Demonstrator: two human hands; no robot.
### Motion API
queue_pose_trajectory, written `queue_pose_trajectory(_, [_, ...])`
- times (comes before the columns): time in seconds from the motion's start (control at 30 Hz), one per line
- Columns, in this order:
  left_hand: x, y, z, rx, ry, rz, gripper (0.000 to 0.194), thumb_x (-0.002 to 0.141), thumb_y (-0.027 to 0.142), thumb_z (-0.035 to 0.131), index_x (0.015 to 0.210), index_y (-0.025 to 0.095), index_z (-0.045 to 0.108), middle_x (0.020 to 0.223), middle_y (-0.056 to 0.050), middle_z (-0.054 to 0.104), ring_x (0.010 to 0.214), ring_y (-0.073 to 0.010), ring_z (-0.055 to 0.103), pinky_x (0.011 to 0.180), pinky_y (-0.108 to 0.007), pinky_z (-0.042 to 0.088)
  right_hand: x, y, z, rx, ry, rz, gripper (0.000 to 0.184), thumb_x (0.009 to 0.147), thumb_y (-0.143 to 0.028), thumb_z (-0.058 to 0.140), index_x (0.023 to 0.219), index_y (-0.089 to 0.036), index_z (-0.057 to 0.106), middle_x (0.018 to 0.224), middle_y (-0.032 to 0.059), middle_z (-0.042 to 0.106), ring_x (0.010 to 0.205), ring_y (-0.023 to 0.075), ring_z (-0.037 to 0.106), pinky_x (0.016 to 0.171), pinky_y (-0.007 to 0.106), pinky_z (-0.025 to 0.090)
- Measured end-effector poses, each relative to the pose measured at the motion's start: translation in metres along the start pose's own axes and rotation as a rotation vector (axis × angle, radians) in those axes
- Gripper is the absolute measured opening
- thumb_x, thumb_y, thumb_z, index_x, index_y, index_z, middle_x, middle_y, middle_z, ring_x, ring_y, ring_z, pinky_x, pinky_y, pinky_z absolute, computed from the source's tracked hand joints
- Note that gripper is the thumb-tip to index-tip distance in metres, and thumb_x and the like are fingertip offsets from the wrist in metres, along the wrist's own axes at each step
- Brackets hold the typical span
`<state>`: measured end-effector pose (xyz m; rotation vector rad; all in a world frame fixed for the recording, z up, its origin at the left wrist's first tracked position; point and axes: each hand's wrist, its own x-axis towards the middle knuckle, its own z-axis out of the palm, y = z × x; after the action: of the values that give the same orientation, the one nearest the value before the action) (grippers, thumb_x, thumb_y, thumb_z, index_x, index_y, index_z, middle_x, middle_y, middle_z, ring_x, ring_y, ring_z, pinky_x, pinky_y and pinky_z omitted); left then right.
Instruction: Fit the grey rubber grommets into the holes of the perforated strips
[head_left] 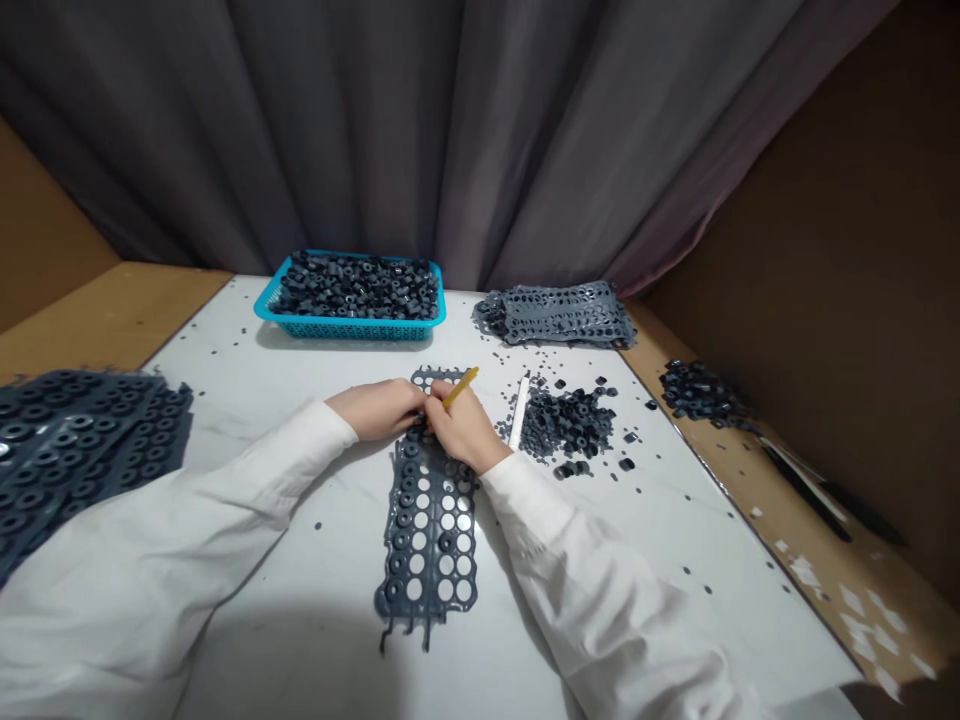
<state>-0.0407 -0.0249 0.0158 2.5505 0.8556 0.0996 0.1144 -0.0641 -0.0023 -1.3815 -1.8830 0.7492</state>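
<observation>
One yellow stick (pixel 460 387) pinched in the right hand (pixel 466 428), left hand (pixel 377 408) just against it, both hands together over the top end of a perforated dark grey rubber sheet (pixel 403 510), at six o'clock on the worktop (pixel 247 370).

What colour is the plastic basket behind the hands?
The plastic basket is bright turquoise with a lattice wall, best seen in the head view.

One yellow stick (pixel 460 387), one turquoise basket (pixel 349 328)
</observation>
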Motion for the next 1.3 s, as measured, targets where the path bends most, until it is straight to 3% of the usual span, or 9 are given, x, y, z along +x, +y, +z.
queue_pose_trajectory(0.13, [-0.006, -0.011, -0.022, -0.081, 0.148, -0.021, 0.020, 0.083, 0.027, 0.045, 0.083, 0.014, 0.060, 0.079, -0.005, 0.064, 0.072, -0.0162, 0.057, 0.068, -0.024, 0.041, 0.000, 0.001, 0.001, 0.030, -0.011, 0.020, 0.021, 0.077, -0.018, 0.040, 0.057, -0.021, 0.033, 0.050, -0.0022, 0.044, 0.053, 0.0135, 0.045, 0.053, 0.024, 0.032])
queue_pose_trajectory(0.27, [-0.016, -0.018, -0.049, -0.178, 0.335, -0.165, 0.027, 0.080, 0.038, 0.049, 0.088, 0.014, 0.058, 0.079, -0.002, 0.064, 0.072, -0.0143, 0.056, 0.065, -0.021, 0.040, 0.002, 0.002, -0.002, 0.158, -0.040, 0.082, 0.020, 0.075, -0.017, 0.040, 0.056, -0.021, 0.034, 0.049, -0.0034, 0.046, 0.052, 0.0122, 0.047, 0.051, 0.022, 0.034])
queue_pose_trajectory(0.5, [-0.010, -0.010, -0.031, -0.522, -0.089, -0.095, 0.033, 0.076, 0.044, 0.055, 0.089, 0.014, 0.060, 0.081, -0.003, 0.064, 0.071, -0.0144, 0.054, 0.063, -0.023, 0.040, -0.012, -0.011, -0.018, 0.334, 0.026, 0.162, 0.018, 0.076, -0.019, 0.042, 0.057, -0.020, 0.040, 0.048, -0.0050, 0.048, 0.049, 0.0115, 0.052, 0.049, 0.021, 0.038])
queue_pose_trajectory(0.7, [-0.007, -0.016, -0.022, -1.031, -0.172, -0.219, 0.035, 0.075, 0.047, 0.059, 0.087, 0.015, 0.057, 0.074, -0.002, 0.060, 0.050, -0.0062, 0.036, 0.045, -0.019, 0.024, -0.040, -0.021, -0.014, 0.393, 0.010, 0.194, 0.013, 0.081, -0.020, 0.041, 0.069, -0.020, 0.044, 0.059, -0.0036, 0.055, 0.056, 0.0128, 0.055, 0.055, 0.024, 0.043])
queue_pose_trajectory(0.83, [-0.009, -0.013, -0.025, -1.183, -0.182, -0.253, 0.033, 0.074, 0.044, 0.061, 0.087, 0.014, 0.057, 0.073, -0.002, 0.058, 0.047, -0.0043, 0.025, 0.044, -0.020, 0.020, -0.070, -0.035, -0.022, 0.263, -0.033, 0.031, 0.011, 0.088, -0.025, 0.040, 0.084, -0.022, 0.051, 0.075, 0.0002, 0.061, 0.068, 0.0151, 0.059, 0.061, 0.026, 0.044])
queue_pose_trajectory(0.93, [-0.009, -0.011, -0.025, -1.251, -0.168, -0.277, 0.027, 0.074, 0.036, 0.060, 0.088, 0.014, 0.058, 0.073, -0.003, 0.058, 0.047, -0.0049, 0.025, 0.043, -0.019, 0.021, -0.104, -0.042, -0.024, 0.040, -0.199, -0.210, 0.020, 0.090, -0.032, 0.041, 0.104, -0.025, 0.054, 0.085, 0.0049, 0.065, 0.075, 0.0185, 0.059, 0.064, 0.029, 0.045])
queue_pose_trajectory(1.03, [-0.007, -0.014, -0.021, -1.444, -0.132, -0.324, 0.016, 0.071, 0.021, 0.056, 0.085, 0.014, 0.057, 0.071, -0.004, 0.056, 0.047, -0.0061, 0.029, 0.041, -0.018, 0.023, -0.139, -0.042, -0.017, -0.231, -0.280, -0.359, 0.016, 0.089, -0.033, 0.044, 0.090, -0.024, 0.057, 0.072, 0.0063, 0.063, 0.067, 0.0211, 0.057, 0.059, 0.031, 0.043])
queue_pose_trajectory(1.17, [-0.002, -0.020, -0.015, -1.698, -0.112, -0.454, 0.017, 0.062, 0.017, 0.051, 0.077, 0.014, 0.055, 0.066, -0.005, 0.053, 0.050, -0.0102, 0.042, 0.041, -0.019, 0.032, -0.160, -0.039, -0.002, -0.405, -0.226, -0.390, 0.011, 0.083, -0.015, 0.043, 0.078, -0.021, 0.051, 0.075, 0.0079, 0.062, 0.071, 0.0209, 0.054, 0.062, 0.031, 0.042])
queue_pose_trajectory(1.3, [0.001, -0.018, -0.010, -1.556, -0.041, -0.525, 0.015, 0.065, 0.026, 0.061, 0.069, 0.013, 0.054, 0.061, -0.003, 0.052, 0.049, -0.0105, 0.046, 0.040, -0.018, 0.035, -0.157, -0.041, 0.004, -0.412, -0.205, -0.434, 0.015, 0.078, -0.007, 0.040, 0.073, -0.020, 0.045, 0.065, 0.0042, 0.056, 0.061, 0.0172, 0.047, 0.055, 0.028, 0.036])
